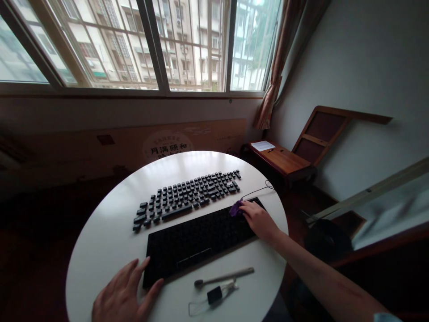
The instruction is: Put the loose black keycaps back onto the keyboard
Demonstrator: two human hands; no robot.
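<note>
A black keyboard base [197,241] with its keycaps off lies on the white round table [100,241]. My right hand [259,219] presses a bunched purple cloth [236,209] against the upper right part of the base. At the base's left end rests my left hand [125,290], fingers apart, with the thumb at the lower corner and a fingertip on the side edge. Behind the base the loose black keycaps [187,192] are laid out in keyboard order. In front of it lie a toothbrush [224,277] and a keycap puller [214,295] with a black block and wire loops.
A thin cable [258,192] runs from the base toward the table's right edge. Beyond stand a low wooden bench [281,156] with a paper [263,146] on it, a curtain [270,103] and a barred window [194,44]. A large cardboard panel [214,134] leans under the window.
</note>
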